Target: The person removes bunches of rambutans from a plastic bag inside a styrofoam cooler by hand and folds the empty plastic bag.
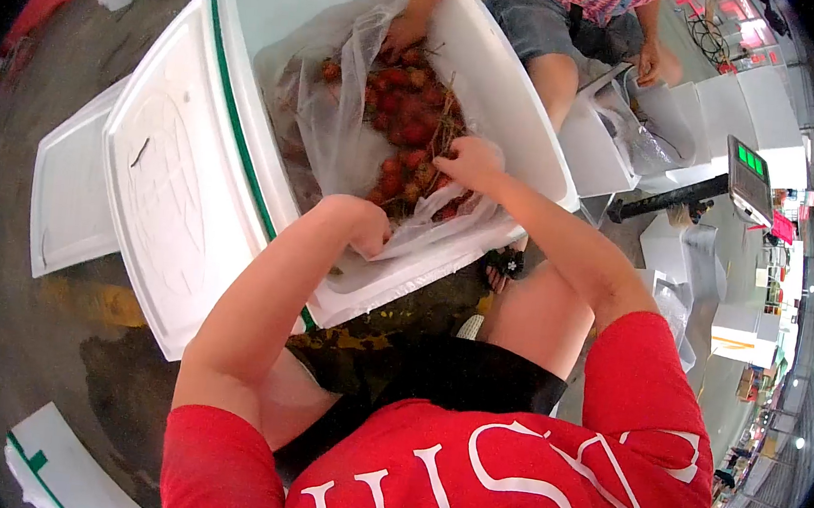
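A large white foam box stands open in front of me, lined with a clear plastic bag. Inside lie many red round fruits on brown twigs, which look like lychees. My left hand is closed at the box's near side, its fingers on the edge of the plastic bag. Over the near right part of the fruit, my right hand pinches at the twigs; the fingertips are partly hidden. Another person's hand reaches into the far side of the box, touching the bag and fruit.
A white foam lid leans along the box's left side, with another lid beyond it. The other person sits across from me. A scale with a green display and more white boxes stand at right.
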`<control>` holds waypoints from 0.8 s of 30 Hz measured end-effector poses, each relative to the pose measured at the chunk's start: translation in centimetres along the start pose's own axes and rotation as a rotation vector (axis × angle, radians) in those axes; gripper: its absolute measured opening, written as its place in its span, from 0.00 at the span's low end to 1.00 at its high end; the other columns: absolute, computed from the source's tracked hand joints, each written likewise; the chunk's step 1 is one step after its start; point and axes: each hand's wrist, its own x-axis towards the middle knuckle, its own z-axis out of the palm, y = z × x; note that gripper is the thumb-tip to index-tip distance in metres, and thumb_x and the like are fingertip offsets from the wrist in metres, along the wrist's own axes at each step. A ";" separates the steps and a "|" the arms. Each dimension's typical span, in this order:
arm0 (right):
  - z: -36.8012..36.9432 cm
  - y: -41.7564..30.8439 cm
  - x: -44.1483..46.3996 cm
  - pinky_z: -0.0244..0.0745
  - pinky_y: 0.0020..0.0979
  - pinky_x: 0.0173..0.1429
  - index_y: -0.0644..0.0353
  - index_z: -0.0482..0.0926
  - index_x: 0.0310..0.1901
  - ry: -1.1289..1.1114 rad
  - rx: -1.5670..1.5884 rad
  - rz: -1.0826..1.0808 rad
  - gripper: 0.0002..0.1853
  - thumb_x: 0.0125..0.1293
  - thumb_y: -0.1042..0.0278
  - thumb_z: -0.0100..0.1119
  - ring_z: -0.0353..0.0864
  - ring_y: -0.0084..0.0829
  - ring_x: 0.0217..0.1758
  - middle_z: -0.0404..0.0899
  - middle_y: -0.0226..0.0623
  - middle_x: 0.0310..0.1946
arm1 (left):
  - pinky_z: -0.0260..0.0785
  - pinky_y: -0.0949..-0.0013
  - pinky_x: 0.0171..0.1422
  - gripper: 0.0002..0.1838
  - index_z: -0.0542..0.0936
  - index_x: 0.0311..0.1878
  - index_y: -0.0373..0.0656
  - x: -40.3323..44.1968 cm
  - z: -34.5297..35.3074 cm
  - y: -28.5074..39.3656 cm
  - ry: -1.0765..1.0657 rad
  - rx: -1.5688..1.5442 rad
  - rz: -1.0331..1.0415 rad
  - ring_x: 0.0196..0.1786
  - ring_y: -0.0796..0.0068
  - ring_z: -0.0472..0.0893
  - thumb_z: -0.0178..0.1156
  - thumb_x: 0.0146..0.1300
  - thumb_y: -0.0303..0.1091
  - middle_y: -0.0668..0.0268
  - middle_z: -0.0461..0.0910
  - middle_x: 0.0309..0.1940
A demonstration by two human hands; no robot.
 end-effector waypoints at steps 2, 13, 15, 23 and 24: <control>-1.6 0.4 -0.2 0.75 0.37 0.41 0.66 0.83 0.39 0.054 0.354 0.017 0.25 0.59 0.46 0.64 0.82 0.34 0.35 0.83 0.42 0.31 | 0.74 0.55 0.51 0.24 0.80 0.56 0.51 0.5 0.1 -0.2 -0.016 0.035 0.003 0.51 0.55 0.80 0.54 0.53 0.37 0.63 0.82 0.51; -2.7 0.6 1.9 0.74 0.31 0.45 0.65 0.81 0.45 0.282 0.737 -0.015 0.23 0.63 0.50 0.63 0.80 0.29 0.36 0.83 0.39 0.34 | 0.70 0.56 0.60 0.33 0.73 0.65 0.49 -1.7 -1.1 0.8 0.039 -0.104 0.093 0.58 0.53 0.77 0.58 0.52 0.44 0.55 0.78 0.57; 0.4 2.5 3.1 0.74 0.29 0.45 0.64 0.80 0.46 0.209 0.503 -0.046 0.23 0.62 0.50 0.63 0.79 0.29 0.36 0.82 0.38 0.33 | 0.70 0.57 0.61 0.33 0.73 0.65 0.50 -0.5 -0.6 0.4 0.004 -0.093 0.109 0.58 0.53 0.77 0.58 0.53 0.44 0.55 0.78 0.57; 0.2 4.7 1.3 0.76 0.34 0.49 0.62 0.67 0.66 -0.347 0.964 0.330 0.35 0.62 0.51 0.64 0.79 0.29 0.50 0.81 0.39 0.47 | 0.73 0.56 0.52 0.28 0.79 0.59 0.53 -0.4 -0.1 0.6 0.003 -0.051 0.115 0.49 0.56 0.81 0.57 0.50 0.40 0.64 0.82 0.50; -0.3 4.4 1.2 0.76 0.34 0.49 0.62 0.67 0.66 -0.343 0.961 0.327 0.35 0.62 0.51 0.64 0.79 0.29 0.50 0.81 0.39 0.47 | 0.74 0.56 0.51 0.23 0.81 0.54 0.51 -0.3 -0.2 0.4 0.063 -0.053 0.093 0.48 0.55 0.81 0.57 0.51 0.38 0.63 0.83 0.47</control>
